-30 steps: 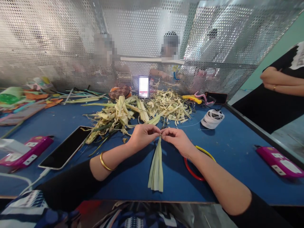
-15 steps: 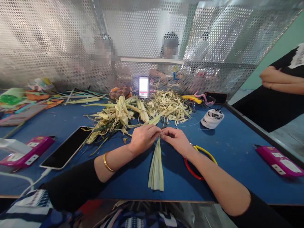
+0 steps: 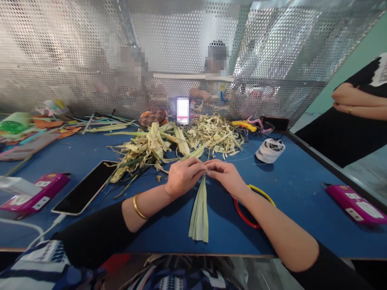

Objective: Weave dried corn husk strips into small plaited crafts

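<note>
A bundle of pale green leaf strips (image 3: 199, 211) lies on the blue table (image 3: 290, 185), fanning out toward me. My left hand (image 3: 183, 175) and my right hand (image 3: 226, 176) meet at its narrow far end, both pinching it with closed fingers. A gold bangle (image 3: 137, 206) circles my left wrist. Red and yellow rings (image 3: 256, 197) lie under my right wrist.
A heap of dried leaves (image 3: 178, 143) lies beyond my hands. A black phone (image 3: 84, 189) and a pink device (image 3: 33, 193) sit left, another pink device (image 3: 355, 203) right, a white cord spool (image 3: 270, 151) back right. People sit behind the perforated screen (image 3: 75, 60); a person stands at the right (image 3: 356, 117).
My hands have shifted only slightly at the bundle's tip, the left fingers closing further over it. The bundle stays in place.
</note>
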Action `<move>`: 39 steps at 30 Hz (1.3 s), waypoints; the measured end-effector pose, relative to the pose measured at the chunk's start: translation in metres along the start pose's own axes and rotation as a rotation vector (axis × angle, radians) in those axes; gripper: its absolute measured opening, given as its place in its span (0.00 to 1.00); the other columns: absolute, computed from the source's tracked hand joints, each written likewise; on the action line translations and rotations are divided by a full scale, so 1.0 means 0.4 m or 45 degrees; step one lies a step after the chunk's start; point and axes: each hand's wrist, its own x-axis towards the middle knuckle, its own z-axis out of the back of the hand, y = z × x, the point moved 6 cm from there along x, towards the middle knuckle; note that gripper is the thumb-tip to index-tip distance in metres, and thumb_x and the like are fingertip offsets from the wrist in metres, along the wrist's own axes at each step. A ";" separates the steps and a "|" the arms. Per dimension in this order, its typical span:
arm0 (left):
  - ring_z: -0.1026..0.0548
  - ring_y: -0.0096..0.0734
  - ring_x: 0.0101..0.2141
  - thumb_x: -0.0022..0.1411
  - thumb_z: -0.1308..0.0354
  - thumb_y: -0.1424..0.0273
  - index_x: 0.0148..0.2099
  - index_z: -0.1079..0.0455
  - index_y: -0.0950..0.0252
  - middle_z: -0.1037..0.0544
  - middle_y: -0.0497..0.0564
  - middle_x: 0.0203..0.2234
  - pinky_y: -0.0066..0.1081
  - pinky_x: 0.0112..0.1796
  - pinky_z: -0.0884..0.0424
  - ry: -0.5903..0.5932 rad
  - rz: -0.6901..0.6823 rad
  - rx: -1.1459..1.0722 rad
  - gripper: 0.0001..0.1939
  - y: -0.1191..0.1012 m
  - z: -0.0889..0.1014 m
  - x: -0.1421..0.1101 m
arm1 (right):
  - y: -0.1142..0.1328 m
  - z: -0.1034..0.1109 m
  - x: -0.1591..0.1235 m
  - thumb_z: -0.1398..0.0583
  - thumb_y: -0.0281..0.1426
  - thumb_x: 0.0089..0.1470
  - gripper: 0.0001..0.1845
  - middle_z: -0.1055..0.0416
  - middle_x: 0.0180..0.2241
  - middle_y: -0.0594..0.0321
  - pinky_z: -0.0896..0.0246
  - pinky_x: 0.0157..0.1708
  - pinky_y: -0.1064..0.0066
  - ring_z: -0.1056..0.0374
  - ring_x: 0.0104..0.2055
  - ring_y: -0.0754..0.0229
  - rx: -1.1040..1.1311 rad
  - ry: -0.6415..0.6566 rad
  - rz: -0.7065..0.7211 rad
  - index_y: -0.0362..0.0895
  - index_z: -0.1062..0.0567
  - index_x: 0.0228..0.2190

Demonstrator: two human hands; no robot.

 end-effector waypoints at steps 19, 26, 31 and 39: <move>0.31 0.26 0.27 0.59 0.45 0.67 0.29 0.29 0.63 0.26 0.49 0.27 0.25 0.30 0.37 -0.031 0.282 -0.457 0.08 0.039 0.001 0.010 | -0.008 0.041 0.005 0.39 0.34 0.44 0.05 0.30 0.40 0.59 0.46 0.48 0.63 0.35 0.45 0.55 -0.111 -0.164 -0.001 0.45 0.25 0.23; 0.34 0.26 0.24 0.55 0.45 0.71 0.26 0.33 0.64 0.28 0.45 0.19 0.26 0.28 0.40 0.067 0.614 -0.339 0.06 0.082 -0.016 0.003 | 0.000 0.057 0.000 0.39 0.37 0.44 0.09 0.28 0.33 0.61 0.42 0.36 0.66 0.35 0.33 0.59 -0.021 -0.248 -0.044 0.45 0.29 0.22; 0.34 0.25 0.20 0.53 0.45 0.70 0.25 0.34 0.64 0.30 0.43 0.16 0.26 0.25 0.41 0.109 0.762 -0.483 0.06 0.096 -0.035 -0.005 | 0.016 -0.004 -0.009 0.40 0.39 0.48 0.11 0.25 0.35 0.60 0.40 0.32 0.67 0.31 0.33 0.60 0.260 0.042 -0.082 0.45 0.32 0.23; 0.34 0.21 0.18 0.48 0.38 0.63 0.28 0.34 0.66 0.30 0.45 0.17 0.22 0.19 0.41 -0.013 1.087 -1.373 0.12 0.093 -0.072 -0.027 | -0.012 0.004 0.001 0.38 0.38 0.47 0.09 0.27 0.26 0.64 0.38 0.34 0.67 0.31 0.30 0.62 0.274 -0.044 -0.124 0.44 0.28 0.25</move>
